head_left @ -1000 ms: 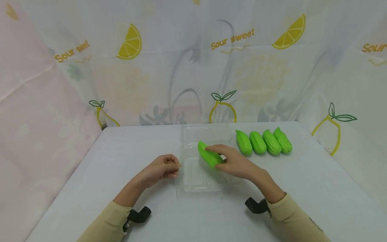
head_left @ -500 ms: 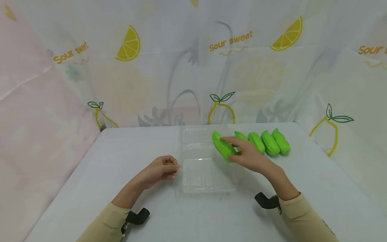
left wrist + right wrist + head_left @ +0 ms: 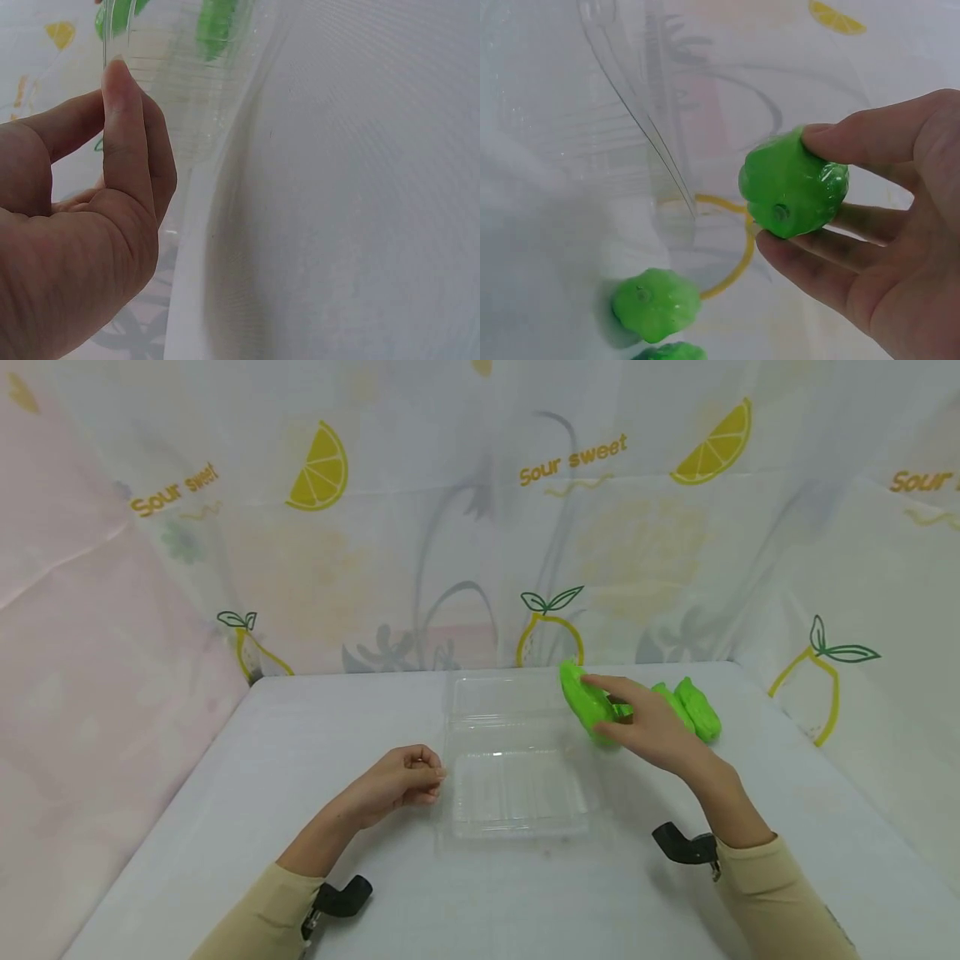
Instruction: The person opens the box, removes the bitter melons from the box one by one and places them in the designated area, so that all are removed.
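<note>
My right hand (image 3: 652,724) holds a green, ridged, gourd-like vegetable (image 3: 583,697) between thumb and fingers, raised off the table at the right of the clear plastic clamshell box (image 3: 517,827). In the right wrist view the lobed end of the held vegetable (image 3: 787,187) faces the camera. My left hand (image 3: 401,781) pinches the box's left rim; the left wrist view has the thumb and index finger (image 3: 124,142) on that clear edge. The box lies with its lid laid back, and its base holds nothing. More of the same green vegetables (image 3: 699,710) lie at the right, partly hidden behind my right hand.
A white cloth covers the table (image 3: 360,710). Behind it hangs a printed curtain (image 3: 420,527) with lemons and lettering. In the right wrist view, another green vegetable (image 3: 656,304) lies below the held one. Black wrist mounts (image 3: 684,845) stick out from both sleeves.
My right hand has carried the green vegetable from over the box base to the right and back, toward the row of others. The left hand has stayed at the box's rim.
</note>
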{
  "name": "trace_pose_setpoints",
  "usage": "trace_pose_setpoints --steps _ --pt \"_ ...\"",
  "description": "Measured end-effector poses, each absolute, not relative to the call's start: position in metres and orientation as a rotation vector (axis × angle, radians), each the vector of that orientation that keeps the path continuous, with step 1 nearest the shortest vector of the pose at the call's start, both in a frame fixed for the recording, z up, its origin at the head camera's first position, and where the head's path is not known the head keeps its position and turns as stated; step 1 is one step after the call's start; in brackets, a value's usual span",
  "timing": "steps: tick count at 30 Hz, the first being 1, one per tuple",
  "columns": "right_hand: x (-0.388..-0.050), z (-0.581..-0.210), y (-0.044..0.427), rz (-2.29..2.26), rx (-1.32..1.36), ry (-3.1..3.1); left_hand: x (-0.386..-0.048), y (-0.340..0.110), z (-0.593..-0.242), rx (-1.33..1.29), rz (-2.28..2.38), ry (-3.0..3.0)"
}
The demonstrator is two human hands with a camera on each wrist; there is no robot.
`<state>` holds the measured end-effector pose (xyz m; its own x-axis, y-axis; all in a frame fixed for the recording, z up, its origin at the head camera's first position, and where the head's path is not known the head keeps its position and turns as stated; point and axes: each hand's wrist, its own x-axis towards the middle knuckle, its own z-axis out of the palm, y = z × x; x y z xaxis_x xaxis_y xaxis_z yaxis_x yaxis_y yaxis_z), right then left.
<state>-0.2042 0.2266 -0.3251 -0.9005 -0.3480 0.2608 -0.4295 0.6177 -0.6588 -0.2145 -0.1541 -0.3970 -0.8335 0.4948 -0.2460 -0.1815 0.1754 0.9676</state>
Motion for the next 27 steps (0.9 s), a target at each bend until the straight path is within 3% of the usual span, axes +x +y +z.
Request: trace_pose_setpoints --steps 27 --pt "-0.21 -0.323 0.296 0.962 0.169 -2.739 -0.213 -0.154 -0.395 0.295 1.717 1.939"
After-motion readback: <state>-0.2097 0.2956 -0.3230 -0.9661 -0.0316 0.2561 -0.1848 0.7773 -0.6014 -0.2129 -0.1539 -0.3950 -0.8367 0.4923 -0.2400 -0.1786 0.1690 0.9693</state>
